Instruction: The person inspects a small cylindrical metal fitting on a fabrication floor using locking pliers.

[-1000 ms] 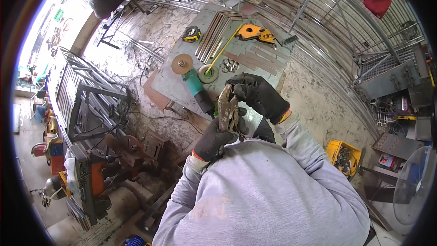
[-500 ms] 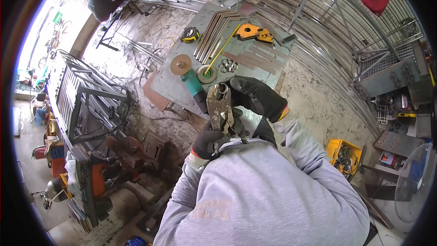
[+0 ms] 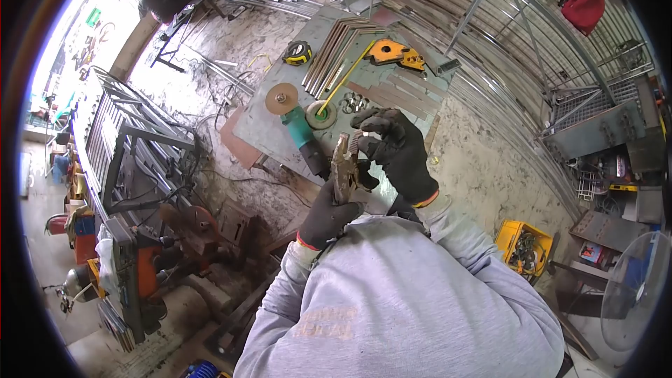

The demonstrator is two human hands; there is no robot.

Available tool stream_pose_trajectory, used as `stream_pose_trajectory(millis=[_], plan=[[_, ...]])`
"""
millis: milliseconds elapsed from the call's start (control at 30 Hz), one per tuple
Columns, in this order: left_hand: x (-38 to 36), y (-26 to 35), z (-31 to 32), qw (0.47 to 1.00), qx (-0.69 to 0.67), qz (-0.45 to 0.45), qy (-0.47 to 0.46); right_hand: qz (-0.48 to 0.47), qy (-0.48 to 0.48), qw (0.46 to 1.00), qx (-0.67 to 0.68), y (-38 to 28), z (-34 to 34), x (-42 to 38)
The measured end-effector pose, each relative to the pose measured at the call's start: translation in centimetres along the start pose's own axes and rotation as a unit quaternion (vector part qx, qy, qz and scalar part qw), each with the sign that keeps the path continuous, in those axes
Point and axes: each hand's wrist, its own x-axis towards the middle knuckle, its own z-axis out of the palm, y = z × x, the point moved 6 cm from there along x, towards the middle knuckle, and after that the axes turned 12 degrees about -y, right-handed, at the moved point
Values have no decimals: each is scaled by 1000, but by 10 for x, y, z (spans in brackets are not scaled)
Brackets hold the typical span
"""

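My left hand (image 3: pixel 327 218), in a dark glove, is wrapped round a worn metal clamp tool (image 3: pixel 344 171) held upright near my chest. My right hand (image 3: pixel 400 150), also gloved, has its fingers curled at the tool's upper end, pinching a small ribbed metal piece (image 3: pixel 353 145). Just left of the tool, a teal angle grinder (image 3: pixel 299 129) lies on the metal table (image 3: pixel 262 126). Beyond my hands are a round disc (image 3: pixel 322 116) with a yellow strip across it and several metal rings (image 3: pixel 355 103).
Bent metal bars (image 3: pixel 334 52), a tape measure (image 3: pixel 297 52), orange magnetic holders (image 3: pixel 386 52) and flat strips (image 3: pixel 413 94) lie on the table. A yellow crate (image 3: pixel 523 248) stands at the right, a metal frame (image 3: pixel 143 168) at the left. Another person (image 3: pixel 168 0) is at the back left.
The clamp tool has turned so its narrow side shows. My right hand has moved slightly, its fingers now at the small ribbed piece. The view has shifted slightly.
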Motion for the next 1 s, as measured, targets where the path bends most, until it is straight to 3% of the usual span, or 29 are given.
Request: stream_pose_trajectory(millis=[67, 200, 300, 367, 400, 467, 567, 700, 767, 1000], plan=[[-3, -10, -6, 997, 45, -70, 4, -48, 2, 999, -25, 4, 5, -4], [-8, 4, 2, 997, 23, -69, 2, -54, 10, 998, -33, 8, 10, -8], [-2, 6, 5, 998, -22, -42, -42, -49, 13, 998, -37, 3, 10, -6], [5, -3, 9, 983, -111, 26, -145, -54, -13, 998, -17, 4, 11, -3], [4, -3, 10, 983, -110, 25, -146, -55, -12, 998, -17, 1, 10, -3], [-1, -5, 4, 992, -106, 14, -64, 20, -50, 998, -12, 0, 11, -2], [3, 7, 15, 978, -147, 40, -142, 9, -83, 994, 76, 6, 4, 6], [0, 4, 12, 978, -151, 45, -139, 76, -79, 994, 8, 13, -1, 5], [-1, 2, 5, 987, -129, 9, -90, 80, -26, 984, 154, 16, -3, 6], [-4, 35, 34, 975, -182, 38, -121, 78, -14, 983, 165, 4, -4, 9]])
